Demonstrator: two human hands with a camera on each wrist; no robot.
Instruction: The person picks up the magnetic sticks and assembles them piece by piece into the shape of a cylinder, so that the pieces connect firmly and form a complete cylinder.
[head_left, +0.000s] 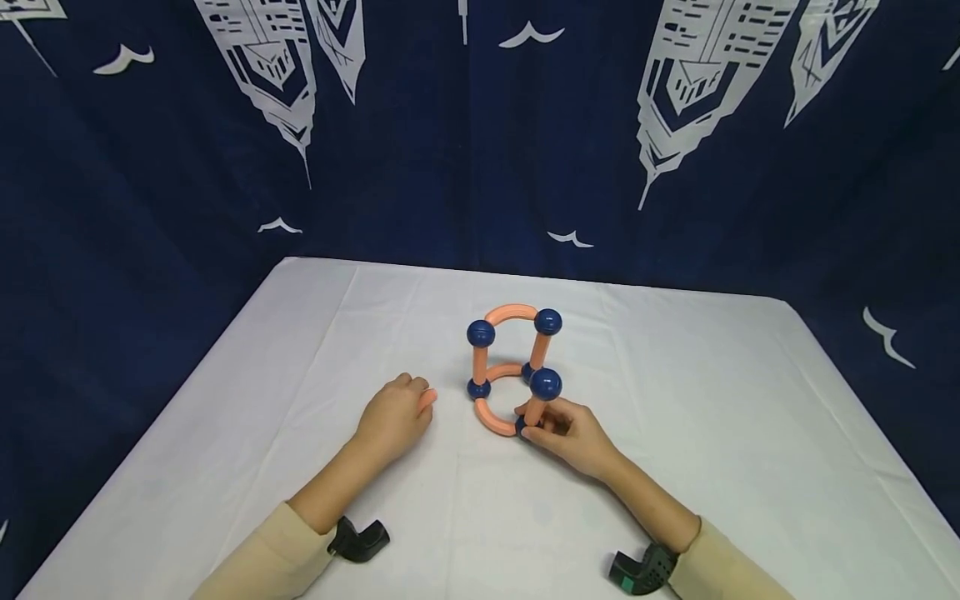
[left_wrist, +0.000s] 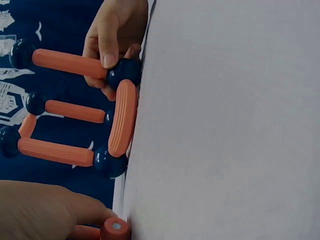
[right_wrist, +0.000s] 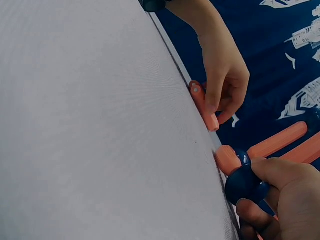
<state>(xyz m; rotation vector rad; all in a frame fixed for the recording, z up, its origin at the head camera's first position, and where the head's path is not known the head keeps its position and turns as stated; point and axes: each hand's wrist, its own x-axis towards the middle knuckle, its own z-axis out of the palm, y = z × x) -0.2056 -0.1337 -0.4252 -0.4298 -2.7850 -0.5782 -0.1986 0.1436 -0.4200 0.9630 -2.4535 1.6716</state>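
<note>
An orange-and-blue magnetic stick-and-ball frame (head_left: 491, 418) stands on the white table. Curved orange sticks join blue balls at its base, and three straight sticks rise to upper balls. One curved stick (head_left: 512, 312) links two of these; the nearest upper ball (head_left: 546, 384) has no curved stick on it. My right hand (head_left: 577, 437) pinches the near lower ball (right_wrist: 245, 185) at the foot of its upright. Left of the frame and apart from it, my left hand (head_left: 393, 417) holds a loose orange stick (right_wrist: 204, 106), low over the table, its metal end showing in the right wrist view.
The white cloth-covered table (head_left: 337, 333) spreads around both hands. A dark blue curtain (head_left: 450, 167) with white building and bird prints hangs behind its far edge. Black wrist devices (head_left: 358, 540) sit at both sleeve cuffs.
</note>
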